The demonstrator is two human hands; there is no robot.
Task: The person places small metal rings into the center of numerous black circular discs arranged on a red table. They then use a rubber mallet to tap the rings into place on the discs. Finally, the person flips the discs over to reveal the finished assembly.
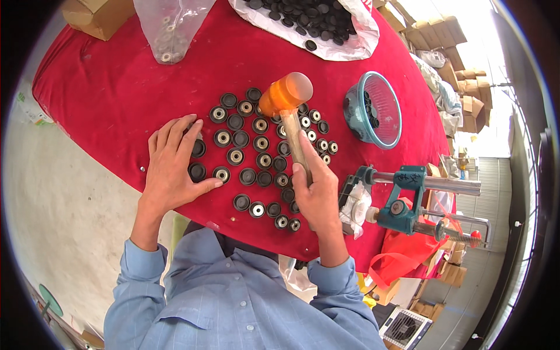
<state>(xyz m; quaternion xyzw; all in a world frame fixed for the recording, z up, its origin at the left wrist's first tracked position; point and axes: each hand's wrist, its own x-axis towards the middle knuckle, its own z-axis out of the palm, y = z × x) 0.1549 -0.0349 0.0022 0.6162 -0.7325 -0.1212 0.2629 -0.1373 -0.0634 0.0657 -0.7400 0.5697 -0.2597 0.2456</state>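
Observation:
My right hand (315, 186) grips the wooden handle of an orange mallet (281, 98), its head raised over the far part of a group of round black caps. Many of these caps, such as one black cap with a metal ring (222, 137), have a bearing-like ring set in them; others, like a plain black cap (248, 176), show only black. At the group's left side my left hand (174, 160) lies with fingers spread. Its thumb tip is beside a ringed cap (221, 174), and its fingertips are near two plain caps (197, 171).
A red cloth (116, 87) covers the table. Farther off are a clear bag of metal rings (169, 35), a white sack (356, 49) of black caps and a cardboard box (99, 17). At right stand a blue basket (389, 111) and a green metal press (402, 201).

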